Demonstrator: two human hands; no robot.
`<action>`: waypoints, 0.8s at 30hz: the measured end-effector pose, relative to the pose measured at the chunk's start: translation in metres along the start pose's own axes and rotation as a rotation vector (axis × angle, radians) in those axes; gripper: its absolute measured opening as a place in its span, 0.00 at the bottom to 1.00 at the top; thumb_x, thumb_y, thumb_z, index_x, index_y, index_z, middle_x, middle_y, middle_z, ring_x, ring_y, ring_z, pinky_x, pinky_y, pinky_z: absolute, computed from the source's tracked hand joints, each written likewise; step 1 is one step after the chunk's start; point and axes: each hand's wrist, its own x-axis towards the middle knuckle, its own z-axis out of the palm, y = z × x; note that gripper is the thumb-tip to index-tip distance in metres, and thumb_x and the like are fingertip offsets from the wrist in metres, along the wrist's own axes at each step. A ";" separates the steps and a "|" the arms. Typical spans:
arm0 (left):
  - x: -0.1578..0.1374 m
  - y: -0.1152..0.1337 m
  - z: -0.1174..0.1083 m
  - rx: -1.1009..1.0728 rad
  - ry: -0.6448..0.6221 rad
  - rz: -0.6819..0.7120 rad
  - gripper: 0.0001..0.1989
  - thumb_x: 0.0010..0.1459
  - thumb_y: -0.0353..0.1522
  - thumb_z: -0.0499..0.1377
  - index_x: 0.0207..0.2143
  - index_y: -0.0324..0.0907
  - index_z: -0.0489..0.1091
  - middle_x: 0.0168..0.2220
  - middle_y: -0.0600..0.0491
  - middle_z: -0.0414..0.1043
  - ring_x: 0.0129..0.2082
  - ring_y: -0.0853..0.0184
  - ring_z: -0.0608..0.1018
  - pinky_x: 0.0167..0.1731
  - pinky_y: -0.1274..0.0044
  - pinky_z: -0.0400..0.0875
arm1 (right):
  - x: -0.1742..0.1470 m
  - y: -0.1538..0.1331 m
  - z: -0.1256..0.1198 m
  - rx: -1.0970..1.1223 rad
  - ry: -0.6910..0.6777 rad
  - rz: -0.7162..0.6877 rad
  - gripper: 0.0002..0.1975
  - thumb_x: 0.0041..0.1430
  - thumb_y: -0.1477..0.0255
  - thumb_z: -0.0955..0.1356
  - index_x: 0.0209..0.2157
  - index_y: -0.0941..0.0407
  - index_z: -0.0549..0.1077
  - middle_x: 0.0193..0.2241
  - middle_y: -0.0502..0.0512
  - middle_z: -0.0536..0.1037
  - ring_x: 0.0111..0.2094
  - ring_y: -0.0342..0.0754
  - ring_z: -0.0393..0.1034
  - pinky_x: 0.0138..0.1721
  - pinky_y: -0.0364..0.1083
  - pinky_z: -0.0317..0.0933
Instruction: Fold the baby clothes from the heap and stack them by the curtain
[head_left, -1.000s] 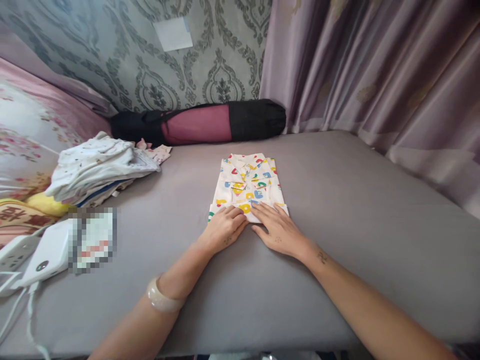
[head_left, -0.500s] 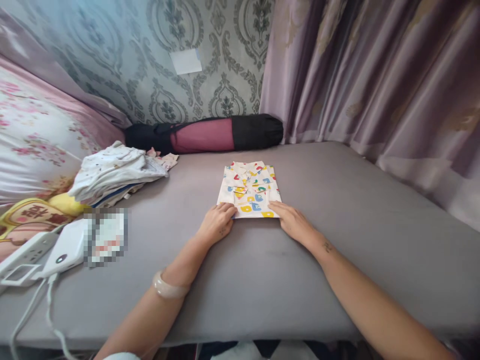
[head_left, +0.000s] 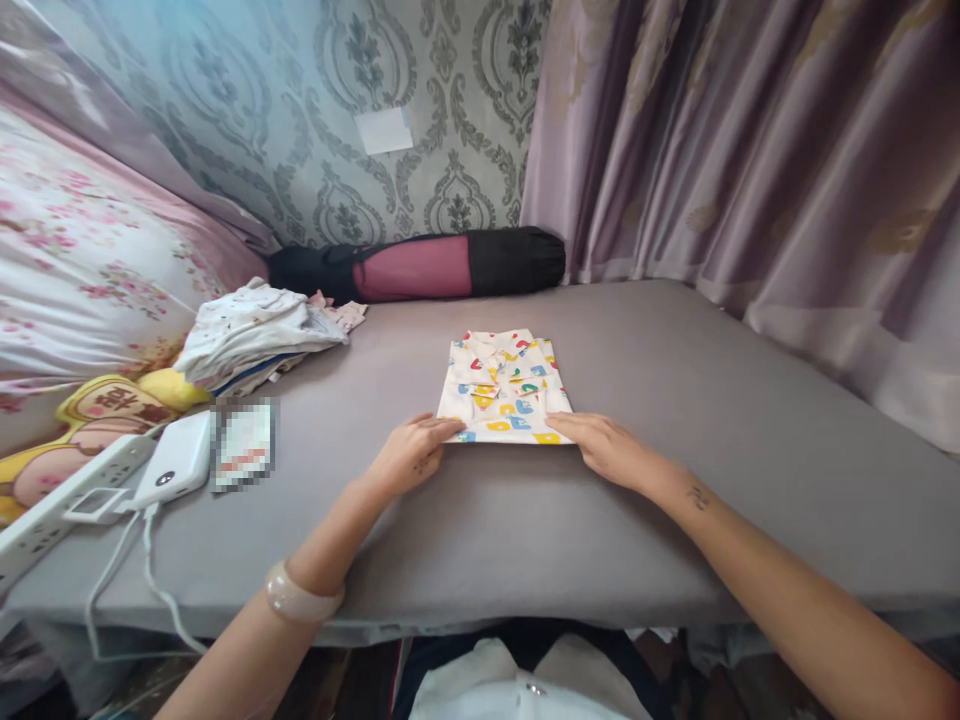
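Observation:
A folded shirt (head_left: 510, 385) lies on the grey sheet, white with a print of yellow, blue, red and green shapes. Its collar points away from me, and its lower edge faces me in a straight line. My left hand (head_left: 416, 450) grips the lower left corner, fingertips on top of the cloth. At the lower right corner, my right hand (head_left: 611, 450) holds the cloth in the same way, fingers close together. Both thumbs are hard to make out. A pale bangle (head_left: 300, 597) sits on my left forearm.
A pile of clothes (head_left: 262, 335) lies at the left. In front of it are a yellow plush toy (head_left: 112, 410), a power strip (head_left: 75, 500), a white power bank (head_left: 174, 458) with cables, and a blurred-out packet (head_left: 244, 445). A long black and maroon bag (head_left: 412, 267) lies along the wall.
My hands have moved slightly apart and keep to the shirt's lower corners. The shirt's lower edge looks wider and straighter. The camera view has shifted, showing more of the bed's near edge.

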 end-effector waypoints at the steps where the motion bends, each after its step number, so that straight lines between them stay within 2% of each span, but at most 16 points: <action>1: -0.007 0.005 -0.003 -0.021 -0.006 0.012 0.29 0.53 0.22 0.47 0.56 0.44 0.68 0.53 0.50 0.74 0.52 0.64 0.76 0.59 0.65 0.64 | -0.009 -0.004 -0.003 0.012 -0.016 -0.006 0.35 0.52 0.86 0.57 0.61 0.53 0.66 0.60 0.54 0.68 0.59 0.49 0.64 0.60 0.52 0.60; 4: -0.022 0.017 -0.012 -0.103 -0.002 0.015 0.27 0.54 0.22 0.47 0.54 0.45 0.70 0.50 0.51 0.76 0.49 0.64 0.78 0.59 0.65 0.63 | -0.029 -0.014 -0.011 0.068 -0.075 -0.016 0.34 0.54 0.85 0.56 0.61 0.52 0.67 0.59 0.52 0.69 0.59 0.48 0.65 0.59 0.51 0.60; 6: -0.027 0.021 -0.014 -0.176 0.012 -0.033 0.24 0.56 0.25 0.47 0.51 0.45 0.72 0.45 0.52 0.79 0.42 0.65 0.80 0.57 0.66 0.65 | -0.034 -0.018 -0.015 0.114 -0.094 -0.007 0.33 0.55 0.84 0.55 0.60 0.52 0.67 0.59 0.51 0.70 0.58 0.48 0.65 0.59 0.50 0.60; 9: -0.026 0.019 -0.012 -0.330 0.034 -0.206 0.16 0.61 0.33 0.50 0.45 0.45 0.75 0.36 0.54 0.79 0.32 0.67 0.78 0.44 0.73 0.72 | -0.029 -0.019 -0.022 0.190 -0.068 0.042 0.30 0.56 0.82 0.56 0.56 0.51 0.71 0.55 0.52 0.74 0.55 0.50 0.69 0.55 0.49 0.62; 11: -0.021 0.014 -0.006 -0.435 0.099 -0.365 0.15 0.60 0.40 0.53 0.41 0.44 0.76 0.32 0.55 0.78 0.29 0.68 0.77 0.33 0.77 0.71 | -0.021 -0.016 -0.025 0.255 -0.032 0.101 0.24 0.58 0.78 0.59 0.51 0.51 0.75 0.47 0.53 0.79 0.47 0.51 0.73 0.48 0.47 0.65; 13: -0.013 0.007 0.001 -0.535 0.208 -0.482 0.16 0.57 0.44 0.57 0.36 0.42 0.76 0.29 0.55 0.77 0.27 0.68 0.75 0.28 0.79 0.67 | -0.011 -0.010 -0.027 0.320 0.017 0.201 0.16 0.61 0.71 0.61 0.44 0.53 0.78 0.37 0.52 0.81 0.37 0.50 0.75 0.39 0.45 0.66; 15: -0.002 0.000 0.008 -0.636 0.316 -0.526 0.16 0.55 0.45 0.59 0.33 0.40 0.75 0.27 0.54 0.75 0.27 0.67 0.74 0.27 0.79 0.66 | 0.000 -0.001 -0.025 0.398 0.085 0.312 0.15 0.61 0.64 0.62 0.37 0.55 0.78 0.29 0.51 0.79 0.31 0.49 0.72 0.32 0.44 0.63; 17: 0.012 -0.005 0.013 -0.696 0.398 -0.540 0.16 0.54 0.44 0.59 0.32 0.40 0.74 0.26 0.54 0.74 0.26 0.68 0.73 0.26 0.79 0.65 | 0.010 0.008 -0.021 0.461 0.158 0.387 0.17 0.60 0.59 0.62 0.33 0.56 0.77 0.26 0.51 0.77 0.29 0.48 0.70 0.29 0.43 0.60; 21: 0.042 -0.011 0.020 -0.559 0.488 -0.620 0.13 0.56 0.40 0.56 0.26 0.41 0.70 0.22 0.56 0.67 0.24 0.69 0.69 0.25 0.79 0.60 | 0.034 0.024 -0.012 0.420 0.265 0.501 0.19 0.58 0.56 0.62 0.24 0.56 0.71 0.21 0.49 0.72 0.25 0.45 0.64 0.26 0.42 0.54; 24: 0.062 -0.015 0.022 -0.434 0.515 -0.680 0.11 0.58 0.37 0.54 0.25 0.42 0.67 0.20 0.58 0.63 0.23 0.70 0.66 0.25 0.79 0.57 | 0.055 0.032 -0.007 0.355 0.287 0.603 0.17 0.59 0.60 0.62 0.24 0.56 0.70 0.21 0.49 0.72 0.25 0.44 0.63 0.26 0.42 0.52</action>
